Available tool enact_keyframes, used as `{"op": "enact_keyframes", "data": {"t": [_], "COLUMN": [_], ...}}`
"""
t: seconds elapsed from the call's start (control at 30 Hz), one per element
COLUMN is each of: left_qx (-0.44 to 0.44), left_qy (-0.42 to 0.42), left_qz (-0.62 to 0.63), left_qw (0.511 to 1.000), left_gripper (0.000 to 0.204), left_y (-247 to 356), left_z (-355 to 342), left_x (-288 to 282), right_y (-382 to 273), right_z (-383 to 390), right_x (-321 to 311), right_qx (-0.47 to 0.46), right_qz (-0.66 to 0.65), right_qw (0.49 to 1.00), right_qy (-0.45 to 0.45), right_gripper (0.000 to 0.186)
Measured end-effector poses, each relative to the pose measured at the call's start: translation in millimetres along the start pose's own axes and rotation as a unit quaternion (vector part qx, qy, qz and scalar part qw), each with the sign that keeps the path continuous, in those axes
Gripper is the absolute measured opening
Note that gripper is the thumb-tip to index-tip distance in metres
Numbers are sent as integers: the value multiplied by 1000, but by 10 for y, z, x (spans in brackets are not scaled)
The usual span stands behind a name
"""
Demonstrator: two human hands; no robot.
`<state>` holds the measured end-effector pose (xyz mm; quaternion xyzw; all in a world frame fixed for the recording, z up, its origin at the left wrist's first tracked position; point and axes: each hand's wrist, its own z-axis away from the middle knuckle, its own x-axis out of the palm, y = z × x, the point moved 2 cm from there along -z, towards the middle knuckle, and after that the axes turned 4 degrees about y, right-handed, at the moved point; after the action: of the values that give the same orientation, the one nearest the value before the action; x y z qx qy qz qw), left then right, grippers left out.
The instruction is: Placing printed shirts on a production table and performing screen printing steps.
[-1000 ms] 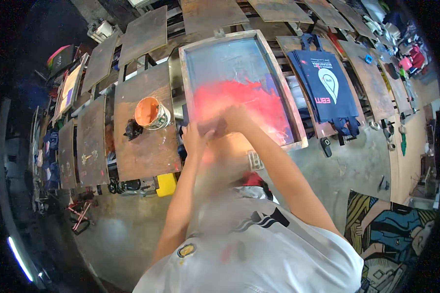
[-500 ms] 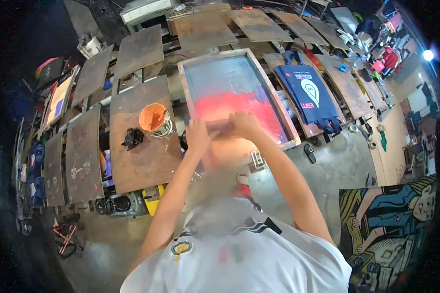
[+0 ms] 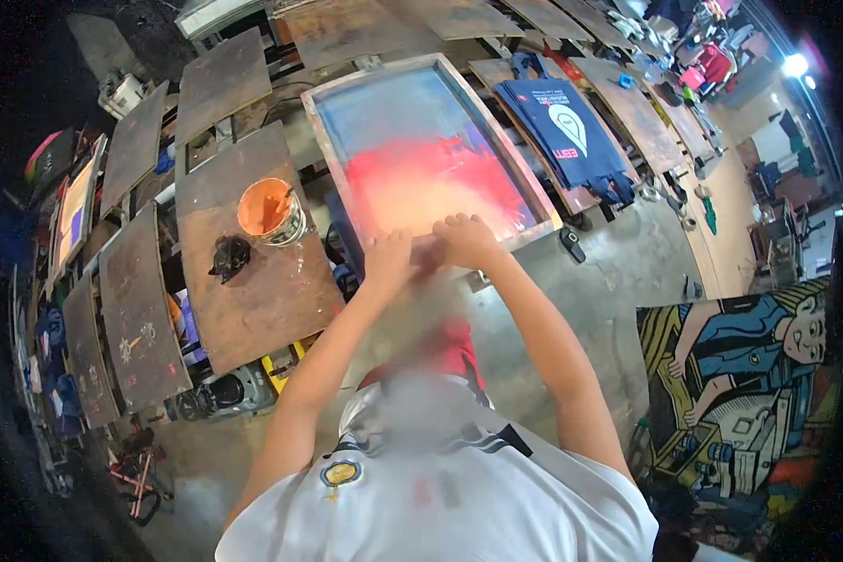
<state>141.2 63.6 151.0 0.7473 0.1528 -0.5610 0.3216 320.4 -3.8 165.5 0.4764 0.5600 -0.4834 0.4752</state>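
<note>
Both my hands grip one squeegee [image 3: 427,251] at the near end of a wooden-framed printing screen [image 3: 502,140]. My left hand [image 3: 389,262] is closed on its left part and my right hand [image 3: 466,242] on its right part, fingers curled over the top. The squeegee's lower edge is hidden behind my hands and a blurred patch. Red ink [image 3: 379,169] covers the middle of the mesh, fading to a pale orange area just ahead of my hands. The far part of the mesh looks blue-grey.
Left of the screen, a board [image 3: 211,328] holds an orange-smeared bucket [image 3: 272,214] and a crumpled black bundle [image 3: 229,258]. To the right, a printed navy tote bag [image 3: 562,131] lies on another board. More boards stand in rows around. A painted mural [image 3: 735,384] is at lower right.
My hands have drawn the squeegee toward me to the screen's near end, showing more of the pale orange area behind it. The whole view has shifted slightly.
</note>
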Motion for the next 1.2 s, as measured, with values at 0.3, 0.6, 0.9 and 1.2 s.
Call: {"op": "enact_keyframes", "data": {"t": [0.3, 0.6, 0.9, 1.2], "left_qx": [7, -95, -100, -97], "left_qy": [86, 119, 103, 40], "left_qz": [45, 18, 0, 35], "left_qw": [995, 988, 990, 994], "left_gripper": [51, 57, 60, 59], "left_y": [-34, -320, -308, 218], "left_z": [63, -273, -332, -116], "left_x": [-16, 99, 76, -3], "right_y": [167, 394, 451, 613], "right_z": [-159, -865, -857, -428], "right_x": [82, 136, 28, 101], "right_qx": [-36, -101, -132, -163], "right_qz": [-4, -21, -29, -71], "right_qw": [999, 994, 989, 978], "right_qy": [-7, -42, -64, -110], "right_gripper": [22, 38, 25, 27]}}
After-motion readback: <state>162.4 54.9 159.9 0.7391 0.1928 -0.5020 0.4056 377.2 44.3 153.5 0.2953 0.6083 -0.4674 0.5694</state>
